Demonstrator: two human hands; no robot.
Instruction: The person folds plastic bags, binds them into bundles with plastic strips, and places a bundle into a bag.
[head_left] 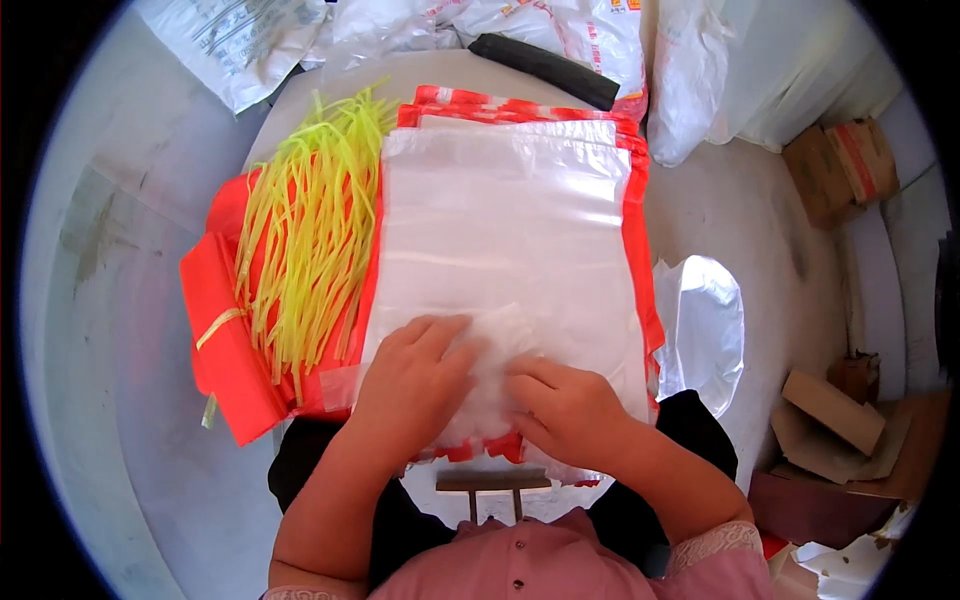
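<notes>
A stack of clear plastic bags lies flat over red bags on the round table in front of me. My left hand rests on the lower part of the top clear bag, its fingers stretched to the right and partly smeared by motion. Facing it, my right hand has bent fingers and appears to pinch the bag's film. Between my hands is a blurred, whitish, crumpled patch; whether it is the same bag I cannot tell.
Yellow-green strips lie on red material at the left, beside a tied red roll. A black roll lies at the back. A shiny silver bag is right of the stack. Cardboard boxes stand farther right.
</notes>
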